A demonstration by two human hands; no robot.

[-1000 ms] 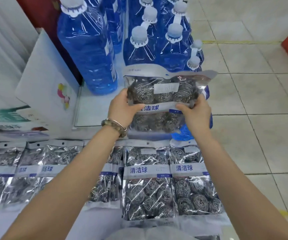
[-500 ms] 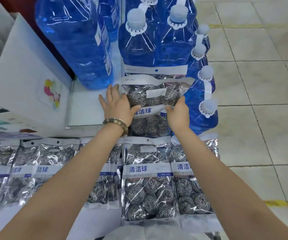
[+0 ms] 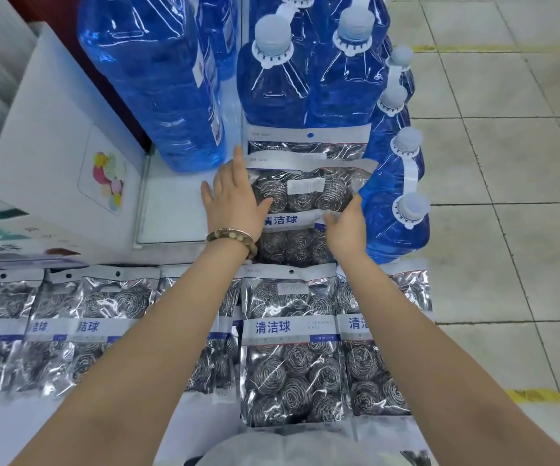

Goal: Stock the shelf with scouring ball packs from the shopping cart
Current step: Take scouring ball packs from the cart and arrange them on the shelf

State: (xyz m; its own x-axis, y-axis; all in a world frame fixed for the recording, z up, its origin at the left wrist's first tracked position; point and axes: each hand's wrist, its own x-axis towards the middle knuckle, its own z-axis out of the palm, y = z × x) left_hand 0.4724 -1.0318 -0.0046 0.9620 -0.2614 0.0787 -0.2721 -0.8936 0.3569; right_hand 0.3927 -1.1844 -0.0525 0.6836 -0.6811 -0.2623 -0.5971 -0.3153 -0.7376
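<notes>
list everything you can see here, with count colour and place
top pack: one, silver, under both hands on the lower shelf
pack beneath: one, silver, header showing behind it
front packs: a row, at least six, silver, nearest shelf
bottles: at least eight, blue, behind and right of the packs
box: one, white, left
floor: grey tiles, yellow lines, right
bracelet: one, brown beads, left wrist
left hand: flat on the top pack
right hand: on its right edge

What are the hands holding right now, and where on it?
A scouring ball pack on the shelf. The left hand lies open on its left edge; the right hand presses its right edge near the label band. Neither hand clearly grips it.
</notes>
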